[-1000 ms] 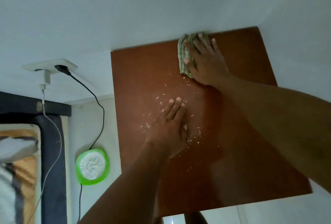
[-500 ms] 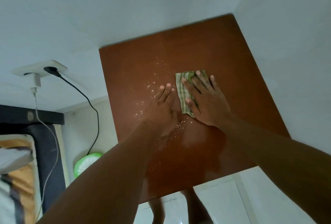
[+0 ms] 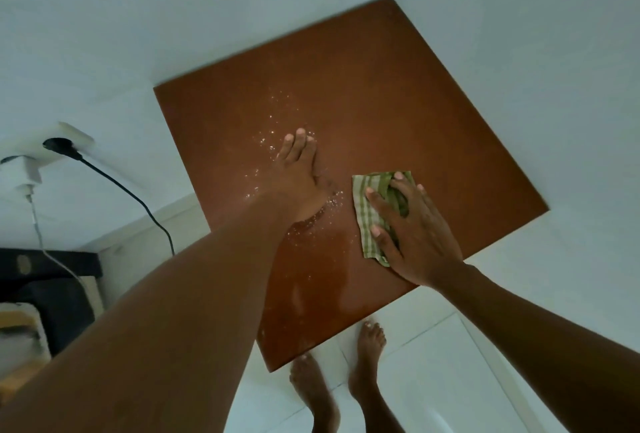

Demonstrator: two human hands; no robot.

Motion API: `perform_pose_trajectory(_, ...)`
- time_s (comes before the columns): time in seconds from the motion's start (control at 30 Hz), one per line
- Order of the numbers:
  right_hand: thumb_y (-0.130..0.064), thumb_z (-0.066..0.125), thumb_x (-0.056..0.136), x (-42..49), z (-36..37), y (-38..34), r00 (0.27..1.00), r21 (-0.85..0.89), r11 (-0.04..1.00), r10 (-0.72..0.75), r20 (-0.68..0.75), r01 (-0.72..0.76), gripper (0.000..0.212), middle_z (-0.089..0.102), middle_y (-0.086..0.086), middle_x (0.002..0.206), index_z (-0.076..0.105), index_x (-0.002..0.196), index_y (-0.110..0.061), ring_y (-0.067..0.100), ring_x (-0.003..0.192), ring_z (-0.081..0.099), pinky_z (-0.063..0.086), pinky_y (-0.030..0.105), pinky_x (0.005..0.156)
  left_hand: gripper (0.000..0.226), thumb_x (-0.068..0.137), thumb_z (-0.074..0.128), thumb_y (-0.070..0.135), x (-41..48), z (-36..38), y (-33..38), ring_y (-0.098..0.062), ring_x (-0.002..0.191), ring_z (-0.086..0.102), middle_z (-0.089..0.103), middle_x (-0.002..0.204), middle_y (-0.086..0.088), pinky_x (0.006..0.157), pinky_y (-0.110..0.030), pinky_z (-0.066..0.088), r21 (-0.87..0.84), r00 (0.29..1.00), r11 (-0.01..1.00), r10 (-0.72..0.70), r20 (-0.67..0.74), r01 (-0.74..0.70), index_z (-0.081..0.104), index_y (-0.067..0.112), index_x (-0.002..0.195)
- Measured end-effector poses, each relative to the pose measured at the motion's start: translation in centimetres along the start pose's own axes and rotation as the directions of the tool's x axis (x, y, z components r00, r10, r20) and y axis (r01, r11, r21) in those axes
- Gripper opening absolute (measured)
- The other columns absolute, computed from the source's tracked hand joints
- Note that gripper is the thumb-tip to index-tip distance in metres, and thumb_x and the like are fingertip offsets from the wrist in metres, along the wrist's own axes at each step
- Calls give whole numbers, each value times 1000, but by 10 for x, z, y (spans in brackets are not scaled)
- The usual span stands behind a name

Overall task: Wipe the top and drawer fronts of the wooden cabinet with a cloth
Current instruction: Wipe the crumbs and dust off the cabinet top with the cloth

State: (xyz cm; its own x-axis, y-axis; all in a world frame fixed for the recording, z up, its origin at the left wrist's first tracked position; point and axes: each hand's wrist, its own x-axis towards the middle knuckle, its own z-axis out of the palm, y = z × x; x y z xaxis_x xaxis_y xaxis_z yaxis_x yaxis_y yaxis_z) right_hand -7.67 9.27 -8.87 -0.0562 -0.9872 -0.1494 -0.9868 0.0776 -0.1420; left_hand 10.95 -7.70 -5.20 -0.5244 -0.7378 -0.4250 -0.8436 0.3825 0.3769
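Only the top of the wooden cabinet [image 3: 398,93] shows; the steep downward angle hides its drawer fronts. Both forearms run out of frame at the lower edge. A dark piece of furniture at far left is cut off and too blurred to identify.

The top is a flat, square, reddish-brown panel with a smooth, faintly glossy finish, set into a corner of white walls. Pale specks [image 3: 277,110] lie scattered over its left-centre; whether they are droplets or crumbs cannot be told. A shiny smear runs toward the near edge.

The cloth [image 3: 367,221] is small, soft and folded, with green and cream checks. It lies on the top near the right edge, under the right hand [image 3: 415,238]. That hand presses it flat with fingers spread and nearly straight, and the cloth's left border sticks out past the fingertips. The left hand [image 3: 301,183] rests palm-down on the bare wood just beside the cloth, fingers straight and together, holding nothing.

Two bare feet [image 3: 370,339] stand on white floor tiles [image 3: 433,363]. On the left, a wall socket [image 3: 74,136] holds a black plug with its cable [image 3: 138,200] and a white charger [image 3: 26,173].
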Motion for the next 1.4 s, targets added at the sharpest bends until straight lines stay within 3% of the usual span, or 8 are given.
perform_pose_trajectory(0.33,-45,23,106,-28,13,-16,999,22,999,25,-45,-24,59,12,3,169,20,160,-20,23,157,3,15,49,126,84,101,39,53,0,0,-2,-20,152,-21,-19,167,-3,124,-36,-6,-3,999,1000,22,27,-22,-7,12,160)
perform_pose_trajectory(0.47,-40,25,107,-56,17,-21,996,133,991,34,-87,-22,56,34,10,162,40,153,-10,29,153,25,33,54,119,85,101,42,48,-2,-5,-1,-20,151,-22,-21,166,-3,123,-37,-6,-22,997,999,37,64,-36,-9,12,159)
perform_pose_trajectory(0.6,1,83,73,-91,22,-25,990,182,982,67,-126,-43,69,52,14,147,59,138,-4,35,138,48,55,56,95,80,101,37,45,-5,-13,-2,-20,152,-19,-19,167,-3,124,-38,-4,-40,993,998,57,99,-54,-5,13,160)
perform_pose_trajectory(0.77,0,72,84,-106,-15,-19,996,329,942,-32,-86,58,66,63,6,137,52,142,-26,25,115,69,60,41,88,65,106,25,37,-7,-24,-20,-22,155,-8,-6,169,-7,122,-36,1,79,990,987,135,40,-138,2,11,161)
perform_pose_trajectory(0.87,-34,35,108,-35,-55,-20,978,422,900,-27,-206,114,37,64,7,135,47,142,-29,25,117,67,60,43,91,66,107,25,41,-15,-24,-51,-21,154,-9,-6,169,-5,121,-35,1,125,992,988,102,-69,-93,0,14,161)
perform_pose_trajectory(1.0,-8,51,102,142,-98,-39,971,400,912,5,-238,93,38,61,16,138,57,140,-9,32,125,62,49,46,107,73,105,22,51,-19,-16,-72,-18,150,-24,-24,165,1,125,-41,-1,100,1000,995,6,8,-7,-14,18,159)
perform_pose_trajectory(1.13,-33,36,102,273,-113,-68,966,354,921,-73,-249,161,36,68,12,99,65,101,-12,33,87,65,53,41,83,80,102,22,60,-17,-6,-70,-16,147,-33,-33,161,3,123,-41,-9,50,1000,998,-25,-8,26,-20,20,157)
perform_pose_trajectory(1.4,-40,29,103,321,-36,-70,959,-22,960,-280,-40,280,59,19,4,168,25,159,-21,25,156,10,14,51,124,76,103,22,58,-18,-5,-72,-10,146,-33,-29,163,8,122,-36,-12,-27,998,999,-38,-59,36,-14,22,159)
